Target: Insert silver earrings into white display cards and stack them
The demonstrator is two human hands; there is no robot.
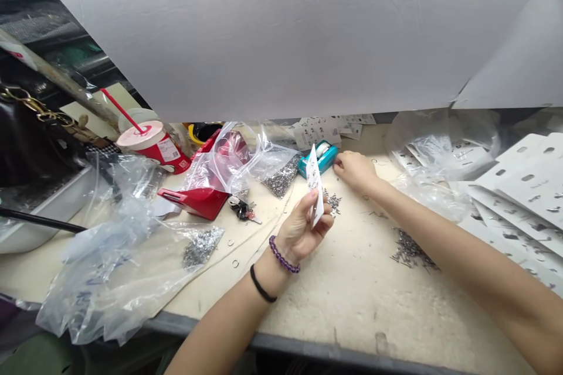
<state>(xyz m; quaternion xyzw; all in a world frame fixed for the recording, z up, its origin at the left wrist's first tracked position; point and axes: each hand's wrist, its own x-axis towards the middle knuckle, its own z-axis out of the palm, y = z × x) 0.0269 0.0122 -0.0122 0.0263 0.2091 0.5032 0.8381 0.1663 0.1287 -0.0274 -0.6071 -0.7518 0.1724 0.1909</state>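
My left hand (305,222) holds a white jewelry card (315,184) upright between thumb and fingers, turned nearly edge-on. Small metal pieces show on the card's left face. Beyond it stands a teal tape dispenser (323,155) with a roll of clear tape. My right hand (355,170) is at the dispenser's right end, its fingers curled together against it. What those fingertips pinch is hidden. A small pile of silver metal pieces (333,202) lies on the table just behind my left hand.
Stacked white cards with metal pieces (528,187) lie at the right. Dark metal pins (411,249) are under my right forearm. Plastic bags of metal parts (200,249), a red scoop (197,202), keys (241,209) and a red cup with straw (153,146) occupy the left. A white panel (285,35) hangs overhead.
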